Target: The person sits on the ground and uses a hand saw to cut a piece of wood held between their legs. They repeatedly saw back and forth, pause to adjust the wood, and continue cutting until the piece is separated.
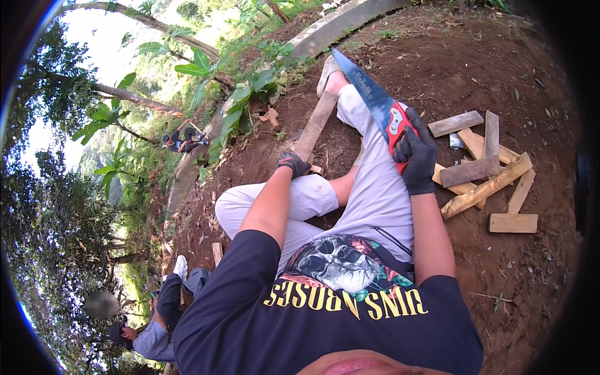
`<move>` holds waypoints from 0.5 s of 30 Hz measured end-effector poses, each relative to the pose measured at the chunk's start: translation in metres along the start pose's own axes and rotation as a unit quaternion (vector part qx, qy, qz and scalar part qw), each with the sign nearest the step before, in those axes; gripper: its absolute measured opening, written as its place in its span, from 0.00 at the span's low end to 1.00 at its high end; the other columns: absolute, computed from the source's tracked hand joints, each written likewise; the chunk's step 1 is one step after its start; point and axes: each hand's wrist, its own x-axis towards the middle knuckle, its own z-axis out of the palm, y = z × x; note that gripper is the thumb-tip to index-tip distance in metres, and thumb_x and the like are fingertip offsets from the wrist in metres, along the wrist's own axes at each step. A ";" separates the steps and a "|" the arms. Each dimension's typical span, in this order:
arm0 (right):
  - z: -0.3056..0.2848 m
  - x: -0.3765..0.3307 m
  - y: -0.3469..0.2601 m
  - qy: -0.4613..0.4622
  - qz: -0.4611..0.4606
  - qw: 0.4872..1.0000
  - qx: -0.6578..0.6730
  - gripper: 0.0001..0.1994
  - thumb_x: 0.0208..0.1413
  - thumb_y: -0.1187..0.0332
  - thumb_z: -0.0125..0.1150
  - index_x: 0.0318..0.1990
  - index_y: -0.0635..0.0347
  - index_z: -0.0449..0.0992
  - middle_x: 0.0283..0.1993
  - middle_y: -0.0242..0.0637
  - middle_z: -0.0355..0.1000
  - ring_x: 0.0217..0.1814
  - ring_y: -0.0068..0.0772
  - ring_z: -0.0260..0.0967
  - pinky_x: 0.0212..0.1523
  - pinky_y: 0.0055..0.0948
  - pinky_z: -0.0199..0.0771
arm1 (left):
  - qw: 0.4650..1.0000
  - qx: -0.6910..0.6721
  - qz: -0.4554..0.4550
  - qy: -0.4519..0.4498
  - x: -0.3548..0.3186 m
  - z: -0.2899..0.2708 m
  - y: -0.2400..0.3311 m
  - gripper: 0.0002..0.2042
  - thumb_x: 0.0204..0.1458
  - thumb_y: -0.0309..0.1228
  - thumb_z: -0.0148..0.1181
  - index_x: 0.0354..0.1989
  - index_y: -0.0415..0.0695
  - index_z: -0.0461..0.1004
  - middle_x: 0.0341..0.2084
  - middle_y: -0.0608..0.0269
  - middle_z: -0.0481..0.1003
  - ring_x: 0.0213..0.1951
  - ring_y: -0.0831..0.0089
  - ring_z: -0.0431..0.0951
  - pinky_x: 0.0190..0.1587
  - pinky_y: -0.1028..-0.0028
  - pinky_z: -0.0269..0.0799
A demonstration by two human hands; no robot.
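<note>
My right hand (416,153), in a dark glove, is closed round the red handle of a handsaw (367,94). The saw's dark blade points up and to the left, above my right leg and apart from the wood. My left hand (294,164), also gloved, grips the near end of a wooden plank (317,124). That plank slants away from me, its far end beside my shoe (326,74). A small piece of wood (315,169) shows just by my left hand.
Several cut wood pieces (481,169) lie heaped on the brown soil (531,81) at my right. A low concrete edge (331,28) curves past the far side, with plants beyond. One person (156,331) sits at lower left; another (181,140) is farther off.
</note>
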 end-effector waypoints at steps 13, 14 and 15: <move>-0.012 0.003 0.002 0.009 -0.010 0.999 -0.029 0.24 0.78 0.72 0.44 0.78 0.62 0.63 0.21 0.19 0.47 0.19 0.13 0.43 0.23 0.22 0.54 | 0.990 -0.133 -0.042 -0.007 0.005 0.004 0.009 0.46 0.54 0.56 0.71 0.73 0.35 0.66 0.69 0.37 0.71 0.69 0.46 0.73 0.71 0.57 0.70; -0.011 0.003 0.001 0.003 -0.003 1.000 -0.024 0.25 0.78 0.72 0.44 0.79 0.62 0.63 0.21 0.19 0.47 0.19 0.13 0.43 0.23 0.21 0.54 | 0.987 -0.147 -0.061 0.008 0.005 0.010 0.005 0.49 0.53 0.58 0.72 0.75 0.35 0.62 0.72 0.38 0.67 0.72 0.46 0.69 0.73 0.56 0.67; -0.006 0.002 0.003 -0.007 0.010 1.000 -0.017 0.25 0.78 0.71 0.44 0.79 0.62 0.62 0.21 0.19 0.47 0.19 0.13 0.43 0.23 0.21 0.54 | 0.983 -0.161 -0.088 0.021 0.005 0.025 -0.005 0.53 0.51 0.61 0.72 0.77 0.36 0.58 0.74 0.38 0.62 0.74 0.46 0.65 0.75 0.55 0.64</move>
